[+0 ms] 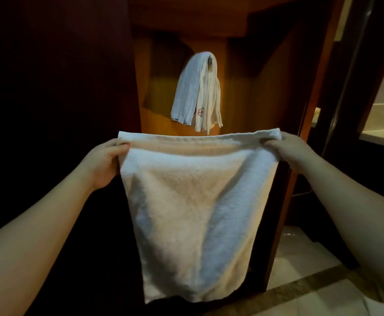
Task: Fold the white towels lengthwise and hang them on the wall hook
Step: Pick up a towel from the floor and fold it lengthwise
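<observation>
Dim, warm light from above on wood panel [243,92] beyond hands. Left of left hand [105,161]: near black. Edges bowed, img soft.

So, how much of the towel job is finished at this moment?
Done: one folded towel already hangs on the wall hook. In hand: the left hand and right hand hold a second towel spread by its top corners. Left: folding it lengthwise, then hanging it.

A towel [193,213] hangs stretched between the left hand [105,164] and right hand [291,149], in front of and below the hook [210,61], over which 2 towels [198,92] drape against the wall [255,92].
</observation>
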Demonstrator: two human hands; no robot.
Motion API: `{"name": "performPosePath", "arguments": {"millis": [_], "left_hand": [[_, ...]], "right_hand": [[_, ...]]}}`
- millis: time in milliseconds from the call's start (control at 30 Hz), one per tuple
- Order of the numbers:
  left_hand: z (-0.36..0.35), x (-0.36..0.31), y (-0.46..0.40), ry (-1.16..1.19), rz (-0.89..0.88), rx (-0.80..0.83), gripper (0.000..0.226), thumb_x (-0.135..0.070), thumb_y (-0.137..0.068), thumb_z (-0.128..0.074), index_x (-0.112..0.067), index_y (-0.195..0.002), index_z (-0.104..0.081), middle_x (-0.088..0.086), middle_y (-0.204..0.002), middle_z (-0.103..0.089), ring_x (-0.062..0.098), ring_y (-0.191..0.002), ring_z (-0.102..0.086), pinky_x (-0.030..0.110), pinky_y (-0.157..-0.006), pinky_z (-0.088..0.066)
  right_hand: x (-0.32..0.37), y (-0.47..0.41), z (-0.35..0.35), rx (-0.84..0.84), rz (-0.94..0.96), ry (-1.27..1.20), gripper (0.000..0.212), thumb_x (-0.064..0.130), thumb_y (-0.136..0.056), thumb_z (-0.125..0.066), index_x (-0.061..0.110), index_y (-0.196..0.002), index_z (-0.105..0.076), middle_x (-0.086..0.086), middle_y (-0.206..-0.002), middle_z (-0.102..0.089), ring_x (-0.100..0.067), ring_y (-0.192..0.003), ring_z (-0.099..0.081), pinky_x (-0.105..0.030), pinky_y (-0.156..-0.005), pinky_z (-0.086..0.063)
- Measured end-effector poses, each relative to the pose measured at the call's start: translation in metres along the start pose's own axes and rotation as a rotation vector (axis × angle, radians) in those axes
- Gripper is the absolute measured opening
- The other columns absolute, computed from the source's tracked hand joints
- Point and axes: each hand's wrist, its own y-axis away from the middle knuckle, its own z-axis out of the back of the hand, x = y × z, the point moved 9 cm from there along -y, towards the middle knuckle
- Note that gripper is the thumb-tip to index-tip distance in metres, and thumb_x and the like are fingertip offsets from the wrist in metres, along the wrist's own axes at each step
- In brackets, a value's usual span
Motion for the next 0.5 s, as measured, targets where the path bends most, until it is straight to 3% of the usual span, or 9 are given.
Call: {"name": "performPosePath", "arguments": {"millis": [67, 133, 267, 367, 500], "left_hand": [[0.003, 0.009, -0.003, -0.057, 0.028, -0.049, 0.019, -0.011, -0.099, -0.052, -0.015, -0.105, -0.07, 0.006, -0.097, -0.077, 0.023, -0.091, -0.073, 0.038, -0.08, -0.055], [0.007, 0.018, -0.006, -0.128, 0.066, -0.085, 0.019, -0.01, -0.098, -0.054, -0.015, -0.106, -0.071, 0.009, -0.103, -0.076, 0.029, -0.1, -0.071, 0.045, -0.091, -0.053], [0.009, 0.044, -0.004, -0.164, 0.155, -0.099, 0.017, -0.017, -0.099, -0.057, -0.016, -0.105, -0.072, 0.007, -0.1, -0.077, 0.03, -0.103, -0.07, 0.048, -0.096, -0.051], [0.011, 0.069, 0.004, -0.094, 0.213, -0.118, 0.021, -0.026, -0.101, -0.055, -0.013, -0.108, -0.071, 0.009, -0.102, -0.077, 0.027, -0.097, -0.074, 0.04, -0.082, -0.056], [0.014, 0.101, 0.021, 0.063, 0.285, -0.19, 0.024, -0.029, -0.102, -0.053, -0.012, -0.104, -0.069, 0.009, -0.095, -0.078, 0.02, -0.079, -0.076, 0.03, -0.059, -0.056]], "right_hand": [[-0.011, 0.002, -0.003, 0.019, -0.028, 0.032, 0.016, 0.035, -0.083, -0.067, 0.045, -0.093, -0.075, 0.009, -0.091, -0.075, -0.014, -0.085, -0.072, -0.036, -0.076, -0.059], [-0.028, 0.005, -0.011, 0.029, -0.121, -0.071, 0.013, 0.035, -0.086, -0.07, 0.038, -0.098, -0.076, 0.005, -0.097, -0.077, -0.018, -0.092, -0.073, -0.038, -0.08, -0.059], [-0.083, 0.026, -0.044, 0.072, -0.491, -0.532, 0.052, 0.026, -0.073, -0.086, 0.013, -0.121, -0.07, -0.01, -0.11, -0.076, -0.026, -0.1, -0.074, -0.041, -0.08, -0.059], [-0.115, 0.056, -0.079, 0.191, -0.711, -0.741, 0.058, 0.017, -0.072, -0.086, 0.007, -0.126, -0.066, -0.018, -0.121, -0.071, -0.036, -0.107, -0.071, -0.047, -0.083, -0.059], [-0.132, 0.09, -0.11, 0.27, -0.783, -0.872, 0.058, 0.015, -0.077, -0.079, 0.006, -0.132, -0.061, -0.021, -0.128, -0.067, -0.039, -0.112, -0.068, -0.052, -0.081, -0.059]]}}
